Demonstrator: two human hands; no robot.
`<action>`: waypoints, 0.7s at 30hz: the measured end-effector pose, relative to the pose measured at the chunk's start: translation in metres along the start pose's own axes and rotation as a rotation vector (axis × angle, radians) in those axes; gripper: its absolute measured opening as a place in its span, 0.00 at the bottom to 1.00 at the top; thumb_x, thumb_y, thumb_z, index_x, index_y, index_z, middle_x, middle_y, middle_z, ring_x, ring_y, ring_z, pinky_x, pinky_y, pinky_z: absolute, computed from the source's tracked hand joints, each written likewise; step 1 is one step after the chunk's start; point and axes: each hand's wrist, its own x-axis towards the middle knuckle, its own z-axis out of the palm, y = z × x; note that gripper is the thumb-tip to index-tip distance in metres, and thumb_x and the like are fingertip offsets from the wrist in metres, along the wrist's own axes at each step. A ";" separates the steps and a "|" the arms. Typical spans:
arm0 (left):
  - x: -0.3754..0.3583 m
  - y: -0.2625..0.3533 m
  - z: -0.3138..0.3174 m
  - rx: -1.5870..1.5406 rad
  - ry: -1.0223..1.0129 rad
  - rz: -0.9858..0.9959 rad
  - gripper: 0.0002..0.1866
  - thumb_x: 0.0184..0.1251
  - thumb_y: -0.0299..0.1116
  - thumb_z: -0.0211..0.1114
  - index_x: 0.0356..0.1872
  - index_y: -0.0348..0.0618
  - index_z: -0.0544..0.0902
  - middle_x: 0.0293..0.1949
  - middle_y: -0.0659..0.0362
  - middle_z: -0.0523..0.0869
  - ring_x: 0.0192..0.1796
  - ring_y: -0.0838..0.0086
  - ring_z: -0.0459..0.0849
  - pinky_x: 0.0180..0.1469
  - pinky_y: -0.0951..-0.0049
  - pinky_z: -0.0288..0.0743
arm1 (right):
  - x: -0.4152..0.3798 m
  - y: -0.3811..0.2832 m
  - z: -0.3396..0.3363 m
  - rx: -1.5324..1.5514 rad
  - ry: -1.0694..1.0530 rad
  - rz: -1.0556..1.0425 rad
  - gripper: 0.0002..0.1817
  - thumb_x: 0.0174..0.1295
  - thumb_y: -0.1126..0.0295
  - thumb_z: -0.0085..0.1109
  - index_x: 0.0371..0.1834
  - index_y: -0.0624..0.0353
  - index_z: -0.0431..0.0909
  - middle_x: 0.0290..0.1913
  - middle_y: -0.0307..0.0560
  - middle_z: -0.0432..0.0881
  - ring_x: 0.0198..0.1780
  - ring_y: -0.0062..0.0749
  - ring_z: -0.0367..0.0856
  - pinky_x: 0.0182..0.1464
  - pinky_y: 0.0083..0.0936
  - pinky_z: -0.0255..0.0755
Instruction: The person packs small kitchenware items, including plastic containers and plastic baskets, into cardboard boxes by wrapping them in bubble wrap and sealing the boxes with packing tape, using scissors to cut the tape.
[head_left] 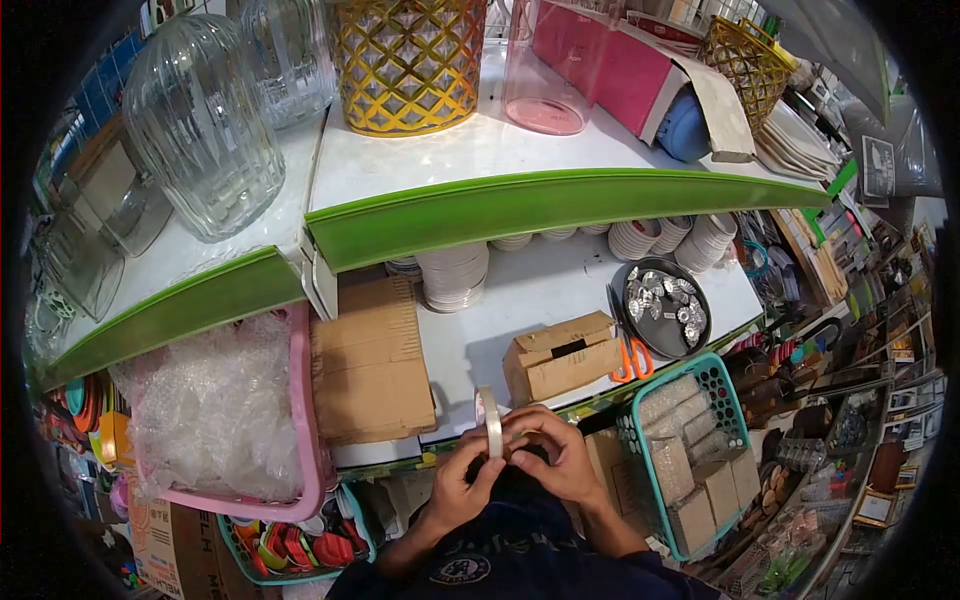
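My left hand (pixel 465 482) is closed around a roll of clear tape (pixel 490 425), which stands on edge in front of my body. Beside it, my right hand (pixel 558 462) has its fingers curled and thumb bent in near the roll; what they pinch, if anything, is too small to make out. Just beyond my hands, a small cardboard box (pixel 565 358) with a dark strip on top sits on the white shelf. Orange-handled scissors (pixel 632 360) lie to its right, against a black round tray (pixel 688 340) of small silver pieces.
Left of the box lies flattened cardboard (pixel 370 365), near a pink basket (pixel 306 410) of bubble wrap. A teal basket (pixel 632 440) of wrapped boxes stands right. Overhead, a green-edged shelf (pixel 570 205) carries glass jars (pixel 205 130) and a gold basket (pixel 408 70). Stacked white bowls (pixel 452 275) sit underneath.
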 end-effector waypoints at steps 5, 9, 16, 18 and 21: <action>-0.007 -0.004 -0.004 0.090 -0.078 -0.057 0.08 0.65 0.24 0.67 0.43 0.34 0.81 0.44 0.47 0.86 0.48 0.58 0.86 0.51 0.68 0.78 | 0.001 -0.002 -0.002 -0.023 -0.040 0.052 0.18 0.64 0.75 0.62 0.58 0.64 0.79 0.54 0.52 0.80 0.55 0.33 0.81 0.55 0.28 0.77; -0.008 -0.007 -0.003 0.132 -0.077 -0.046 0.09 0.62 0.25 0.69 0.41 0.36 0.82 0.43 0.47 0.85 0.48 0.55 0.85 0.51 0.63 0.78 | 0.001 0.001 0.001 -0.075 -0.089 -0.028 0.15 0.64 0.76 0.61 0.55 0.63 0.82 0.54 0.51 0.83 0.53 0.37 0.82 0.57 0.30 0.74; -0.004 -0.008 -0.004 0.160 -0.071 0.016 0.09 0.60 0.24 0.69 0.41 0.37 0.81 0.40 0.48 0.85 0.49 0.53 0.83 0.52 0.60 0.77 | -0.004 0.004 0.005 -0.044 -0.045 0.046 0.14 0.64 0.76 0.62 0.52 0.64 0.83 0.49 0.51 0.85 0.50 0.36 0.83 0.55 0.29 0.73; -0.002 -0.009 -0.005 0.245 -0.077 0.086 0.09 0.61 0.24 0.69 0.41 0.36 0.80 0.39 0.48 0.85 0.47 0.52 0.83 0.53 0.57 0.75 | -0.004 0.004 0.006 -0.063 -0.017 0.050 0.13 0.64 0.76 0.62 0.51 0.65 0.83 0.47 0.51 0.86 0.49 0.35 0.83 0.54 0.29 0.74; 0.001 -0.013 -0.005 0.348 -0.079 0.225 0.10 0.61 0.25 0.69 0.40 0.35 0.78 0.38 0.48 0.84 0.46 0.52 0.84 0.54 0.55 0.74 | -0.006 0.006 0.007 -0.063 -0.004 0.073 0.13 0.64 0.76 0.61 0.51 0.64 0.83 0.46 0.51 0.86 0.49 0.35 0.83 0.53 0.29 0.74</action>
